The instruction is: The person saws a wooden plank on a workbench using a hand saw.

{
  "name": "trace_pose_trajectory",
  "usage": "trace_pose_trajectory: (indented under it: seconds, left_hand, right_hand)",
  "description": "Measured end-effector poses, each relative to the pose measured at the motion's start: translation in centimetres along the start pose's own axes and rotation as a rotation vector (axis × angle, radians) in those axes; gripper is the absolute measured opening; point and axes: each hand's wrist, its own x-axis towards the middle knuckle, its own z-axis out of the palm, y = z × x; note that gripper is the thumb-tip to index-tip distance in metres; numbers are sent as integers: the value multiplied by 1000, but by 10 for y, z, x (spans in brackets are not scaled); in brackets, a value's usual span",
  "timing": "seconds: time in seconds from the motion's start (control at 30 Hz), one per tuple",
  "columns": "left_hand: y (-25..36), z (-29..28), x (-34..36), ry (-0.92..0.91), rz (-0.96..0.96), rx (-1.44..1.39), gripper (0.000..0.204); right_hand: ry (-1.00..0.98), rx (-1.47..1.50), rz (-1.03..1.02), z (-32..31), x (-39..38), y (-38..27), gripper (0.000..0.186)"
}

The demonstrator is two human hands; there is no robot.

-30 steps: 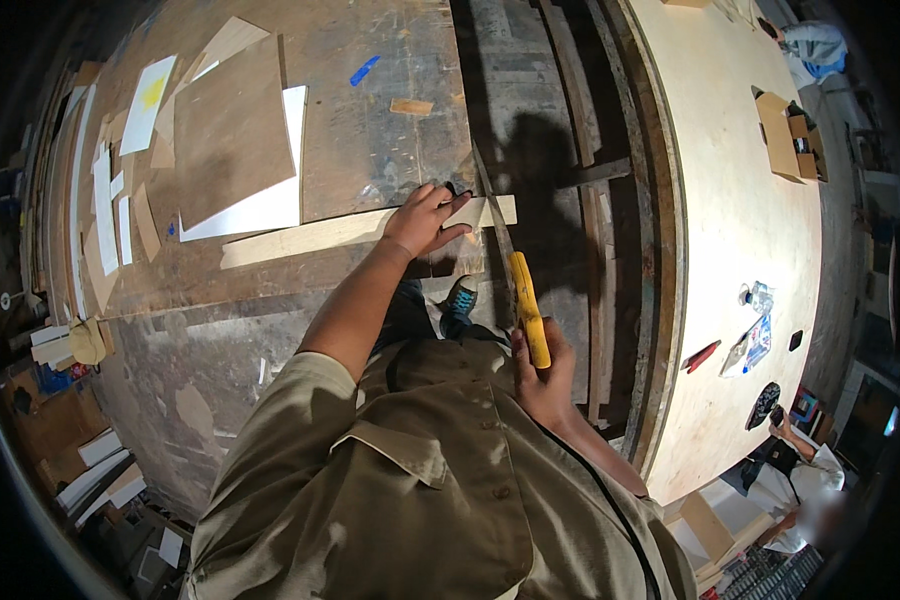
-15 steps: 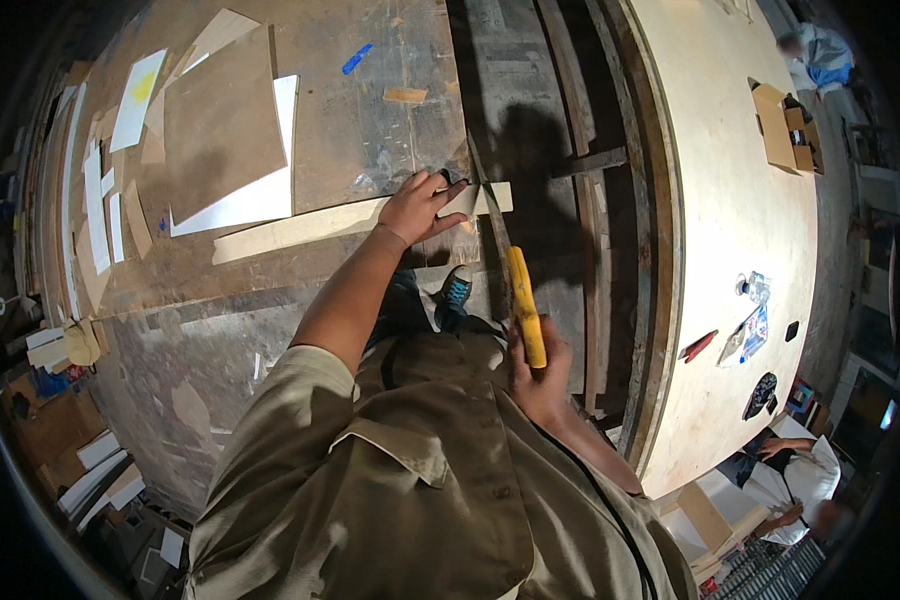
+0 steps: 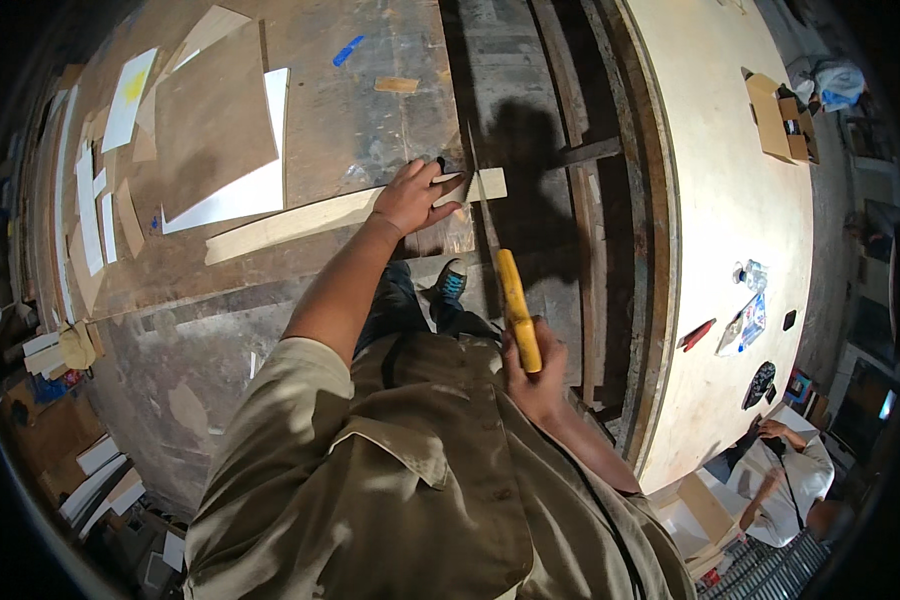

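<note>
While the pale wooden strip (image 3: 300, 222) lies across the surface (image 3: 345, 130), its long axis running left to right with the right end slightly farther from me, that end juts past the surface's right edge. My left hand (image 3: 407, 198) is the nearer one, palm down on the strip close to that edge, its thumb and forefinger spread apart and aimed right. Just beyond their tips, the blade (image 3: 490, 226) of the handsaw (image 3: 514, 295) crosses the strip, its length pointing away from me; I cannot tell how deep it sits. The fingers of my right hand (image 3: 542, 385) are closed around the yellow handle (image 3: 510, 272), nearer my body and right of the surface. My left forearm slants up from the lower left; my right forearm is bent close to my side.
</note>
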Motion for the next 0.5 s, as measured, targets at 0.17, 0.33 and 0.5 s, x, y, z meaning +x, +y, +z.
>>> trace_pose_trajectory:
  seconds: [0.17, 0.33, 0.5]
  left_hand:
    - [-1, 5, -5, 35, 9, -29, 47]
    - [-1, 7, -1, 46, -2, -36, 48]
    - [1, 3, -1, 91, -37, -82, 56]
  right_hand:
    - [-39, 73, 206, -6, -9, -3, 12]
    - [-53, -5, 109, 0, -11, 6, 11]
    - [45, 125, 128, -7, -6, 9, 12]
